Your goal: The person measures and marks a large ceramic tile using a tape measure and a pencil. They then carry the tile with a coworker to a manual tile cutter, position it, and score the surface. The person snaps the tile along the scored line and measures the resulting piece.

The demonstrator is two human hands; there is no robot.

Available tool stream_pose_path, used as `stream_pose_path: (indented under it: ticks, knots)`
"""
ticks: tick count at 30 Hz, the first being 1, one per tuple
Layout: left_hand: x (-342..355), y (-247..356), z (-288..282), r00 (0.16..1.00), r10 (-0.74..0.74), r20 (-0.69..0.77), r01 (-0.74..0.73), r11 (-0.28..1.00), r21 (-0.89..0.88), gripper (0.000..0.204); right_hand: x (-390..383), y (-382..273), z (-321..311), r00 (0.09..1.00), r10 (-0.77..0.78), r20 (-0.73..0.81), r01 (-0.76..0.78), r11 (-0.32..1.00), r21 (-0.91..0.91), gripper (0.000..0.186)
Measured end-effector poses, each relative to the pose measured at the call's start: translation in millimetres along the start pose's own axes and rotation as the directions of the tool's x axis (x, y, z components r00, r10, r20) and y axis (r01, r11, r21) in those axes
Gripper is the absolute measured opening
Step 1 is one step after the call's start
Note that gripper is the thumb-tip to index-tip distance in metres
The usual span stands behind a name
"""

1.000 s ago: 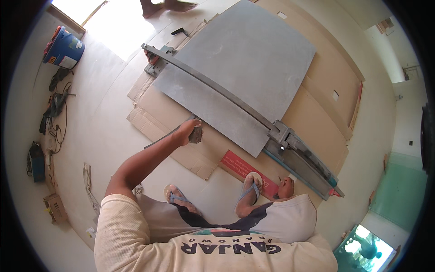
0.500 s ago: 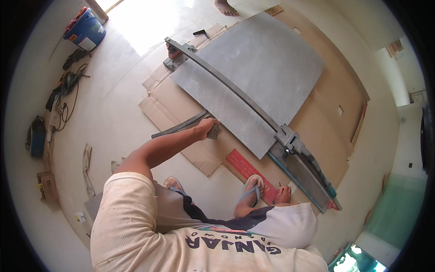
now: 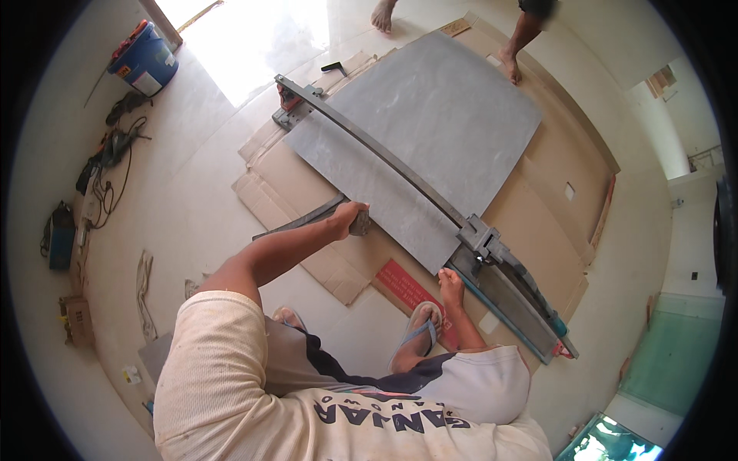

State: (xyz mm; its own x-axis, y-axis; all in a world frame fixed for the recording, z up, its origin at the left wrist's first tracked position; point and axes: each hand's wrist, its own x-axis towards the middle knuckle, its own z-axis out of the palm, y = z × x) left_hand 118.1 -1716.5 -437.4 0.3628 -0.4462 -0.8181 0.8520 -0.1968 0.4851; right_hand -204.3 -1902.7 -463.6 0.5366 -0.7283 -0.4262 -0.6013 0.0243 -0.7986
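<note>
A large grey tile [image 3: 438,100] lies under the long metal rail of a manual tile cutter [image 3: 377,146], on cardboard. My left hand [image 3: 347,220] is closed around a small dark grey block [image 3: 360,224] beside the tile's near edge. A dark support bar [image 3: 300,219] slants away behind that wrist. My right hand [image 3: 451,287] is closed at the tile's near corner, by the cutter's base with its teal edge [image 3: 492,307]. Whether its fingers pinch the tile or something small cannot be made out. The cutter's carriage [image 3: 478,237] sits near the rail's close end.
Flattened cardboard [image 3: 553,184] spreads beneath the tile, with a red printed strip [image 3: 403,284] near my sandalled feet. Another person's bare foot [image 3: 510,67] stands at the tile's far side. A blue bucket [image 3: 150,65], cabled tools [image 3: 115,146] and a black angle piece [image 3: 334,67] lie leftward.
My right hand has moved up and left from beside my foot to the tile's near corner. The other person's leg has come into view at the far right. My left hand stays put.
</note>
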Motion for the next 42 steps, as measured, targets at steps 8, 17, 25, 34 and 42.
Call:
stream_pose_path:
  ticks: [8,17,25,34,42]
  knots:
    - [2,-4,-11,0.998,-0.005,0.065,0.009,0.998,-0.066,0.017,3,-11,13,0.977,0.186,0.106,-0.206,0.954,0.216,0.030]
    - [3,-7,-3,0.999,0.043,-0.033,-0.043,0.999,-0.001,0.023,10,8,9,0.998,-0.049,0.044,0.048,0.998,0.027,0.034]
    - [9,-5,-7,0.996,0.082,-0.040,-0.079,0.995,0.060,0.024,13,12,8,0.998,-0.041,0.052,0.040,0.999,0.020,0.035]
    - [11,-18,-18,0.992,0.093,-0.083,-0.066,0.957,0.282,0.030,-5,-3,4,0.991,0.022,0.134,-0.017,0.999,-0.036,0.028]
    - [-38,-28,-46,0.994,0.012,-0.110,0.011,0.977,0.211,0.025,-48,-8,20,0.958,0.155,0.240,-0.161,0.987,0.003,0.027]
